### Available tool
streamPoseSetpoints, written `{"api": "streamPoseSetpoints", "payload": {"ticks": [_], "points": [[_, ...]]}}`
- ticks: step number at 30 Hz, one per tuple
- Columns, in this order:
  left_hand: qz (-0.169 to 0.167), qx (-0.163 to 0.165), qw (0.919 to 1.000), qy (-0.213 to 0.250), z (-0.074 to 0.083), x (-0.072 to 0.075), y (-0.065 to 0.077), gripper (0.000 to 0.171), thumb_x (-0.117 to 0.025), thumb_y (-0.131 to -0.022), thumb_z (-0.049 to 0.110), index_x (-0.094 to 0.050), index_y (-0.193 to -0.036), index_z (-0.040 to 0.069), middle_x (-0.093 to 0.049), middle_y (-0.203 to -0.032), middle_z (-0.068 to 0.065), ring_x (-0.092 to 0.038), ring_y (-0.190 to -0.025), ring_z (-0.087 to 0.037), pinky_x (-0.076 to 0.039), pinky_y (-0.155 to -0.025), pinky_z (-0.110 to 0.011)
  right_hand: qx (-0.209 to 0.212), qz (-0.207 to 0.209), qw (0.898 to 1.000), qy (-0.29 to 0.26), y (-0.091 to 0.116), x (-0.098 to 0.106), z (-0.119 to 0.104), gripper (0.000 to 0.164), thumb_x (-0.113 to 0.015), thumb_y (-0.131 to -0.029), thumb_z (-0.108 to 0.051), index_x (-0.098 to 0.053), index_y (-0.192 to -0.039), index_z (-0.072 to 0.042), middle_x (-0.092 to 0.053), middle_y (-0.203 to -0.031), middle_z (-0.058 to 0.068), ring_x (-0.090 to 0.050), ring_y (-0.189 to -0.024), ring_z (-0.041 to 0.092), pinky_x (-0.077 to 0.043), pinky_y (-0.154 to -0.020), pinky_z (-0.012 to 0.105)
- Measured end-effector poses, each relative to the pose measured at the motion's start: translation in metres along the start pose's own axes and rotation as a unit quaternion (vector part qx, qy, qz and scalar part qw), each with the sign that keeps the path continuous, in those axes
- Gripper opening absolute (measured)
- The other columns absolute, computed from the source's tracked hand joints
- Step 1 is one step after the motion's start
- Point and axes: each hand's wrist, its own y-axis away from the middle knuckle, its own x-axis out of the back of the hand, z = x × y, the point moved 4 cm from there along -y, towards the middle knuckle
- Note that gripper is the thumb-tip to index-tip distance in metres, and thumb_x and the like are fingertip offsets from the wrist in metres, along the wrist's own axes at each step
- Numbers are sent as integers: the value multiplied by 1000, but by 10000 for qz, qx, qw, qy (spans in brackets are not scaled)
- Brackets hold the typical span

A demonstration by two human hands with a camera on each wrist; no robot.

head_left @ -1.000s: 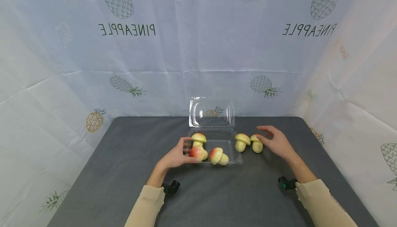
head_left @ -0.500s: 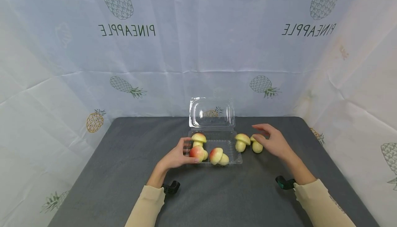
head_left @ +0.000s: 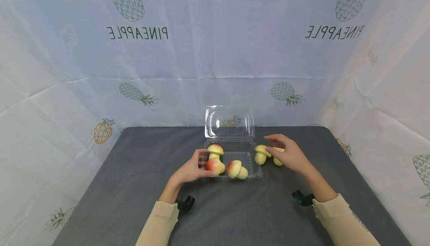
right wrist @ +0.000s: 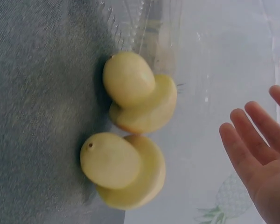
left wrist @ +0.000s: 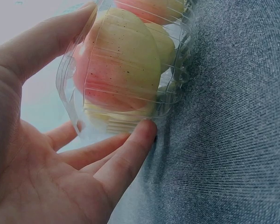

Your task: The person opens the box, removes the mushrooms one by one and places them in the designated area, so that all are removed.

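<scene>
A clear plastic clamshell box stands on the dark table, its lid raised at the back. My left hand holds its left end, thumb on the rim and fingers against the wall. Inside lie three yellow mushroom-shaped pieces with red blush: one at the back left, one at the front left and one at the front middle. Two more, a nearer-to-box mushroom and an outer mushroom, rest right of the box. Over them hovers my right hand, fingers extended, holding nothing.
The grey-black tabletop ends at the back against a pale cloth printed with pineapples. Cloth also hangs at both sides. The raised lid stands close to the back cloth.
My right hand has moved left, from the outer mushroom towards the one beside the box, partly covering both. My left hand, the box and the mushrooms have stayed put.
</scene>
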Motion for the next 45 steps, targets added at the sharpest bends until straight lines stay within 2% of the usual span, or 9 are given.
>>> {"api": "streamPoseSetpoints", "payload": {"ticks": [9,19,25,31,38,45], "points": [[-1,-20,10000,-23,-2,0,-1,98,-88,-80,29,-27,-153,6,-46,-143,-21,-50,-130,-38,-48,-99,-52,228,-194,9995,-87,-5,-12,-8,43,-67,-101,-24,-59,-138,-3,-57,-137,19,-53,-127,44,-42,-105,62],[12,19,10000,-29,-2,0,-2,98,-88,-80,30,-27,-153,7,-46,-143,-22,-49,-131,-38,-47,-101,-53,367,-560,9976,-199,-10,-23,-12,42,-67,-101,-23,-60,-137,-3,-58,-137,14,-54,-127,42,-43,-106,57],[32,65,10000,-63,-3,0,-2,99,-88,-81,32,-26,-154,7,-44,-144,-21,-48,-133,-39,-47,-101,-55,447,-713,9963,-181,-11,-28,-18,40,-69,-100,-24,-62,-136,-8,-59,-136,13,-56,-127,37,-44,-106,57],[63,85,9999,-77,-2,0,-2,99,-88,-80,31,-26,-154,7,-45,-143,-21,-48,-132,-38,-46,-102,-54,428,-999,9934,-364,-13,-34,-22,43,-68,-100,-25,-59,-138,-5,-58,-137,17,-54,-129,40,-41,-107,59],[102,77,9999,-63,-1,0,-3,99,-89,-80,30,-26,-154,8,-46,-144,-21,-48,-132,-38,-47,-101,-54,465,-1230,9906,-382,-19,-42,-21,46,-68,-100,-28,-59,-139,-5,-60,-137,14,-54,-128,41,-42,-106,58],[42,95,9999,-53,-2,0,-2,99,-88,-81,32,-25,-154,7,-44,-145,-22,-48,-133,-39,-47,-102,-54,495,-1485,9859,-598,-22,-54,-18,47,-68,-100,-27,-58,-139,-3,-59,-138,18,-53,-128,44,-41,-106,60]]}}
